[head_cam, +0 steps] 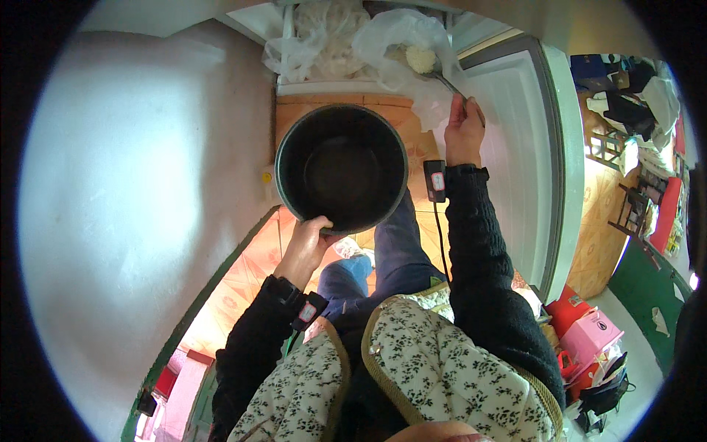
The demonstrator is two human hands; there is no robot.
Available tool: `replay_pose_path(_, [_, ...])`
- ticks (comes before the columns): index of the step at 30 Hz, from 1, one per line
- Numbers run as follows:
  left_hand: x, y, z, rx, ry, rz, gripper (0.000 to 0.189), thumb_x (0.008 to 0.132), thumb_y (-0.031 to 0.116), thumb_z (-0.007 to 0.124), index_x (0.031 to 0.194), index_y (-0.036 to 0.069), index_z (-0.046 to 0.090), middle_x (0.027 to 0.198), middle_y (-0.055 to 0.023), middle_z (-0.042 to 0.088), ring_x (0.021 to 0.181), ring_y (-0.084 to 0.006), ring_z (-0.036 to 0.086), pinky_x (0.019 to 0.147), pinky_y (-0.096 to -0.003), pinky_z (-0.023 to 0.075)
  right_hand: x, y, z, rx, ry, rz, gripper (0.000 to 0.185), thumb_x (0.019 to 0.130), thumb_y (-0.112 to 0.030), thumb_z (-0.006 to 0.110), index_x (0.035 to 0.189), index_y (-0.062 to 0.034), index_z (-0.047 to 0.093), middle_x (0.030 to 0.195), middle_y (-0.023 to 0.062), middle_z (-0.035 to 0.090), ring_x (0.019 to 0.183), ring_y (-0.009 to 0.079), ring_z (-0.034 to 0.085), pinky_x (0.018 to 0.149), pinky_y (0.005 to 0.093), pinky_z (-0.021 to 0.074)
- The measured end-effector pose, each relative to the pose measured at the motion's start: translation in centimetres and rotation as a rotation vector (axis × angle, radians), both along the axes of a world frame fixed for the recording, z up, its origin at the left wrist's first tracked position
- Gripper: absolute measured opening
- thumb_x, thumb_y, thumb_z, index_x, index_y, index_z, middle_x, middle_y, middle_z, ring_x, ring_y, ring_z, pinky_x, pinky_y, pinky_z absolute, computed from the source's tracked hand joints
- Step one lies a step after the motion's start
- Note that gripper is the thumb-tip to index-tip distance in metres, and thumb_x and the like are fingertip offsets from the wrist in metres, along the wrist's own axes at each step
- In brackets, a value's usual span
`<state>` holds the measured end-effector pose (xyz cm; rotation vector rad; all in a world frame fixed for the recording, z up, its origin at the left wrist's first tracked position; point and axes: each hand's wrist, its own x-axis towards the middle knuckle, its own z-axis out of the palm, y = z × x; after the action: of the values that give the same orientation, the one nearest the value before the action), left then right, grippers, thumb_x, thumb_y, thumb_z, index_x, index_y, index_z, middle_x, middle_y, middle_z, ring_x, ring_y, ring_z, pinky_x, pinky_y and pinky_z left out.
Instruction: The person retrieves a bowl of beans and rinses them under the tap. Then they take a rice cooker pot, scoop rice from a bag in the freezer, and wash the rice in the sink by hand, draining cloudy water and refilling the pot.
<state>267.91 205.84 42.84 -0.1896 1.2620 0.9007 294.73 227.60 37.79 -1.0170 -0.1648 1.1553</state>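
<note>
My left hand [309, 246] grips the near rim of a round dark inner cooking pot [342, 171], thumb over the edge. The pot's dark interior faces up and shows no food in it. At the upper right my right hand [465, 130] is closed around the handle of a metal spoon [450, 84]. White grains that look like rice [421, 59] are heaped on the spoon's bowl. Around and under the spoon's bowl lies an opened clear plastic bag [381, 41], inside a white cabinet or refrigerator compartment.
A white door with a grey seal [513, 160] stands ajar at the right. More plastic bags [326, 38] fill the compartment's left side. A pale wall [127, 166] rises on the left. Red and pink bags [588, 337] sit at the lower right, and wooden stools [605, 149] stand beyond the door.
</note>
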Motion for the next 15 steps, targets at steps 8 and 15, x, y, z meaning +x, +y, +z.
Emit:
replay_pose_path(8, [1.5,3.7,-1.3,0.074,0.010,-0.058,0.030,0.081,-0.001,0.051,0.109,-0.010,0.052,0.109,-0.0224,0.059,0.099,-0.0331,0.062,0.087,-0.0447,0.0561,1.2,-0.7,0.7,-0.034,0.011,-0.050,0.011,0.094,-0.007,0.058,0.101,0.0005,0.054,0.098,0.0101,0.059,0.092,0.0185,0.062,0.085,0.0288,0.0554])
replay_pose_path(15, [2.1,5.2,-1.5,0.148,0.027,-0.086,0.029,0.082,-0.001,0.050,0.109,-0.012,0.052,0.109,-0.0228,0.059,0.096,-0.0326,0.063,0.087,-0.0433,0.0564,1.2,-3.2,3.0,-0.048,-0.009,-0.023,0.012,0.093,-0.007,0.059,0.102,0.0009,0.054,0.092,0.0098,0.062,0.081,0.0187,0.063,0.083,0.0289,0.0563])
